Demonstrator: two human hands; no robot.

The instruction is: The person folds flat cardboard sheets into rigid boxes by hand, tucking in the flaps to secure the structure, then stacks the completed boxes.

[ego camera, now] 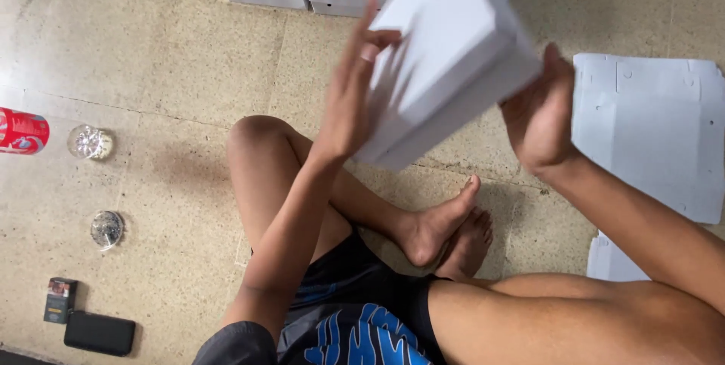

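Crossed legs sit just under your hands. Between them hangs the white box, tilted: your left hand presses flat-fingered against one side, your right hand cups the opposite end, steadying it; flat cardboard sheets lie beside your right.

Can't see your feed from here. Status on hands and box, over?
Left hand flat on the white box, right hand cupping its far end. Box off the floor, tilted, above crossed legs. Nothing blocking; flat sheets at right.
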